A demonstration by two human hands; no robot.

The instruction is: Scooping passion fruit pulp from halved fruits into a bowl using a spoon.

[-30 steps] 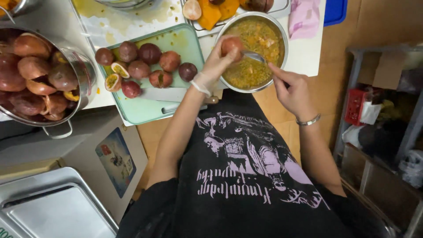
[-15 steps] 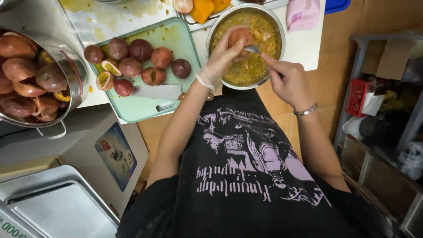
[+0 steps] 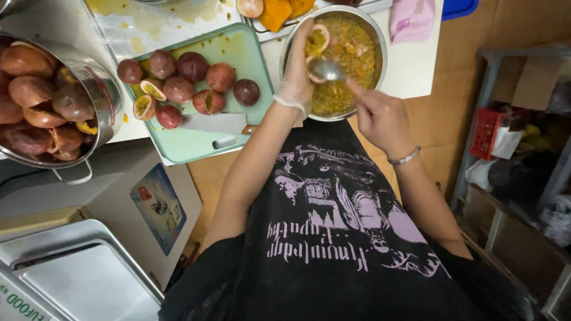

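1. A halved passion fruit [image 3: 317,40] sits in the gloved left hand [image 3: 297,77], cut face turned toward the camera and showing yellow pulp; it is held over the near-left part of a steel bowl [image 3: 380,41].
2. The left hand is closed around the fruit half, fingers curled on its rind, a thin clear glove ending at the wrist.
3. A metal spoon [image 3: 326,70] is gripped by the bare right hand [image 3: 380,116], fingers pinched shut on the handle; the spoon's bowl lies just below the fruit half, touching or nearly touching it.
4. The right wrist wears a silver bracelet [image 3: 405,158].
5. The steel bowl holds a mass of yellow-orange pulp with seeds [image 3: 351,83] and stands at the near edge of the white tabletop [image 3: 416,65].
6. Left of the bowl lies a pale green cutting board [image 3: 196,142] carrying whole dark-red passion fruits [image 3: 191,65], a few halved ones [image 3: 144,107], and a knife [image 3: 217,123] with its blade flat on the board.
7. Farther left a large steel pot [image 3: 101,98] is heaped with emptied passion fruit shells [image 3: 30,89].
8. Behind the bowl are orange fruit pieces [image 3: 276,12] in a tray and a pink cloth [image 3: 411,19].
9. Stacked metal trays [image 3: 71,273] lie at lower left.
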